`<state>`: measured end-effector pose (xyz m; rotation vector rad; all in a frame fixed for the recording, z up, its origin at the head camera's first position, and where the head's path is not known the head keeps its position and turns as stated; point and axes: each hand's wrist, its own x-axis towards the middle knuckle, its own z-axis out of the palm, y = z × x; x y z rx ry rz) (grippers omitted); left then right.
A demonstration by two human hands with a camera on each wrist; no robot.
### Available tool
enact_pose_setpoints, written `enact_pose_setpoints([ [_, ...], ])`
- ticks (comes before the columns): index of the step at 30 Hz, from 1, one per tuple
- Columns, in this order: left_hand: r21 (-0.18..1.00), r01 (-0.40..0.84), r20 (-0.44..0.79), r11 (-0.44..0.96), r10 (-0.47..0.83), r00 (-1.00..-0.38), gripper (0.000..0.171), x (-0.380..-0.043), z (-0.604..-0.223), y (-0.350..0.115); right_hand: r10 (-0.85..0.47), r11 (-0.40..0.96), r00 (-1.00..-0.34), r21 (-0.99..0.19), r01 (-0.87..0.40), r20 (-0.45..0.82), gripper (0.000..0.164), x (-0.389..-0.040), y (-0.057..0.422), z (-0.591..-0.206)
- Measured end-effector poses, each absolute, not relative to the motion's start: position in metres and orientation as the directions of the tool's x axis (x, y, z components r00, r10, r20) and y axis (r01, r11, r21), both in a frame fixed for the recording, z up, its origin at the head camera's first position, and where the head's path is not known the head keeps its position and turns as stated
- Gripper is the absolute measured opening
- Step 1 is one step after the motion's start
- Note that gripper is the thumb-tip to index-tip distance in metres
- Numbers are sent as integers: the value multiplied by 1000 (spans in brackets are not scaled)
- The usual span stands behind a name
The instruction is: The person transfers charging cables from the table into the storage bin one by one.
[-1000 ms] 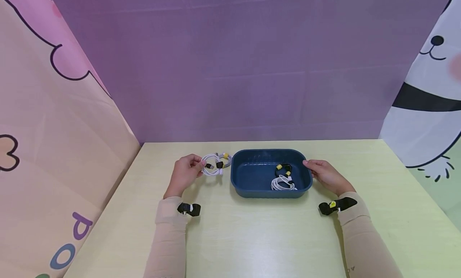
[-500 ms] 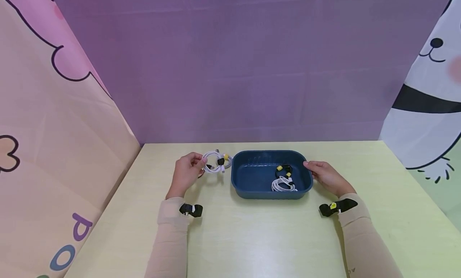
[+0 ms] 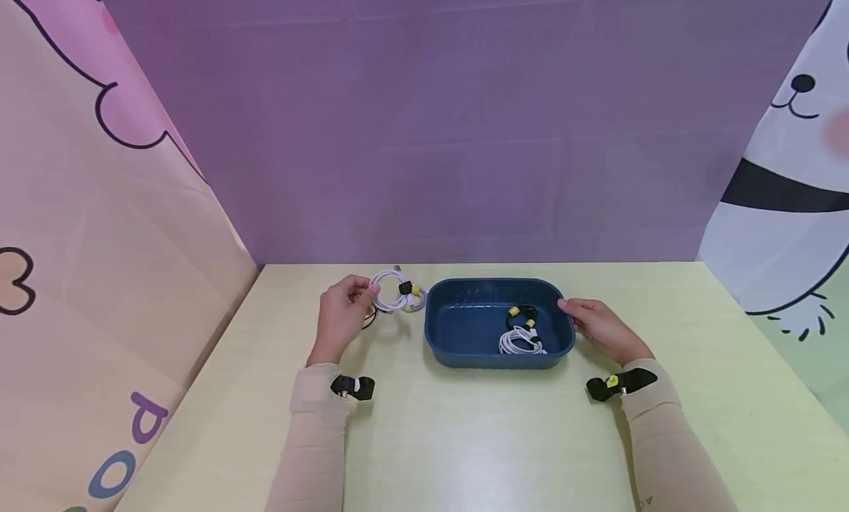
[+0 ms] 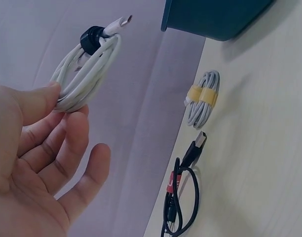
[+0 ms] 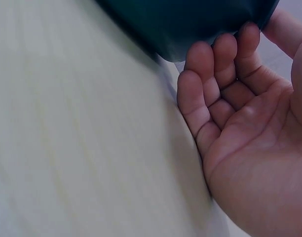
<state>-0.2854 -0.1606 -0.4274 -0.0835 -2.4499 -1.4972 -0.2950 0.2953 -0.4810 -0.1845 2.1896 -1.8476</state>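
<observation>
My left hand [image 3: 341,317] pinches a coiled white charging cable [image 4: 87,74] between thumb and fingers, raised above the table. A black strap [image 4: 93,40] binds the coil, and its small plug sticks out at the top. Below it on the table lie a grey-white cable with yellow ties [image 4: 203,98] and a black USB cable with a red band [image 4: 175,192]. My right hand [image 3: 605,328] grips the right rim of a dark blue plastic bin [image 3: 464,359], thumb on top and fingers against the outer wall. Inside the bin are a white coiled cable [image 3: 520,341] and a black one with yellow ties [image 3: 522,317].
The pale wooden table [image 3: 477,438] runs back to a purple cloth backdrop [image 3: 424,129]. Printed cloth panels stand at the left [image 3: 99,239] and right [image 3: 783,225]. Each wrist carries a small black camera.
My left hand has lifted the white coiled cable slightly upward and away, and the black cable beneath has come into view. The right hand stays on the bin's rim.
</observation>
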Motion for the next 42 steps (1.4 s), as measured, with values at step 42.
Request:
enact_pose_setpoints([
  [42,876,260,327,407,-103,-939,19,-284,-428,-129,-278,146,-955,-987,63,-103,29,-293,292,-480],
])
